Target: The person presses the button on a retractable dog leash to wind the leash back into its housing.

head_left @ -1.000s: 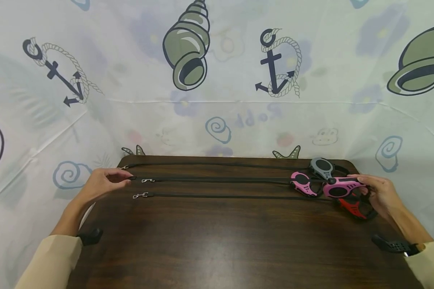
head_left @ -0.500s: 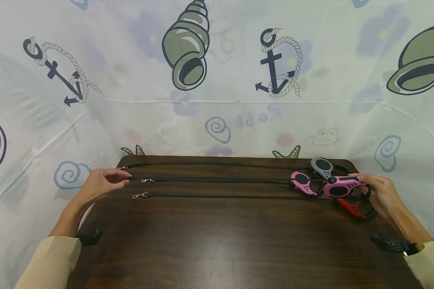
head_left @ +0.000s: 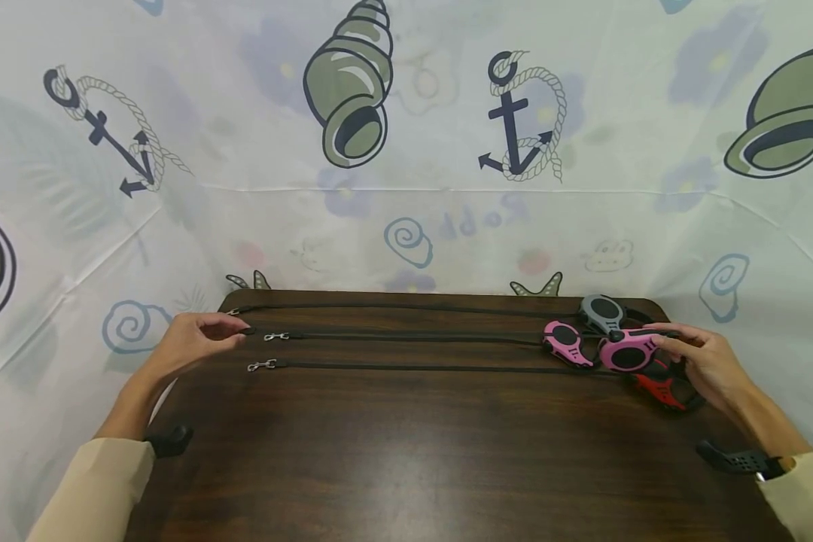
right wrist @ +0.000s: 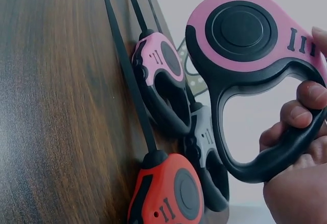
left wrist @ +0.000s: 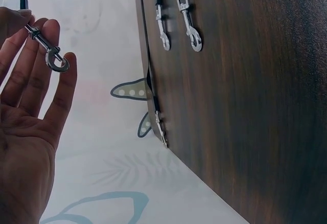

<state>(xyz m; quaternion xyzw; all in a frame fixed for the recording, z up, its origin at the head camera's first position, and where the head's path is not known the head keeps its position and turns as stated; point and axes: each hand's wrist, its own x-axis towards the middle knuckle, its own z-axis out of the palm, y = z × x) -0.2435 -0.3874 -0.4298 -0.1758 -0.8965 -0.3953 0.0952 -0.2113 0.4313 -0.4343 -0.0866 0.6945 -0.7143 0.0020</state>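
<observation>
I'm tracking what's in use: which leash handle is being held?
The pink handle in the right hand; the other pink handle, gray handle and red handle lie on the table.

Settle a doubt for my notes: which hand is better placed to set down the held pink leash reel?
The right hand, probably: its fingers grip that pink reel by its handle, while the left hand pinches a leash's clip end across the table.
</observation>
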